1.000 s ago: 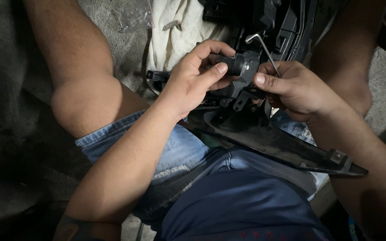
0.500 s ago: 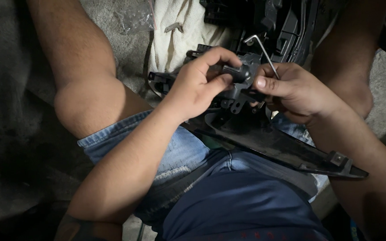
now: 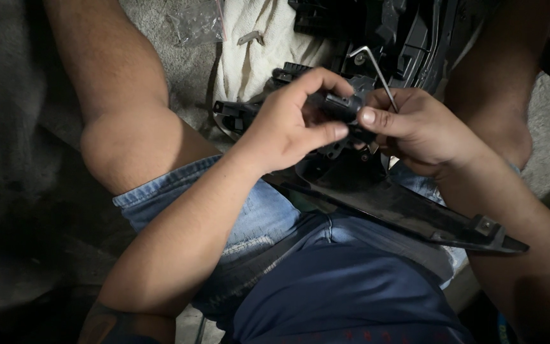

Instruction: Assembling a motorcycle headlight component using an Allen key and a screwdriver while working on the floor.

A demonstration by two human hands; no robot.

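my left hand (image 3: 291, 130) is curled around a small dark cylindrical part (image 3: 340, 105), thumb underneath and fingers arched over the top, so it is closed on the piece with only a bit of it peeking out between my fingertips. the part looks black to dark grey, stubby, with a ribbed or stepped end facing my right hand (image 3: 415, 127); its surface is dull and it sits just above a long black plastic panel (image 3: 402, 204) that lies across my lap. my right hand is closed too, thumb pressed forward against the end of the part, and a thin bent metal key (image 3: 377, 70) with an l-shaped top rises out of that fist, its short arm pointing left. i cannot tell whether the key's lower tip is seated in the part, because my fingers cover it. the panel runs down to the right and ends in a small squared tab; its upper end disappears under both hands. beyond my hands a bigger black assembly (image 3: 408, 32) of ribs and clips is cut off by the top edge and is too dark to sort out. a white cloth (image 3: 249, 57) lies under it on the grey floor, with a small clear plastic bag (image 3: 195, 25) just beside it whose contents are hard to make out. my knees in denim shorts (image 3: 249, 216) frame everything, and the lower corners fall into shadow.
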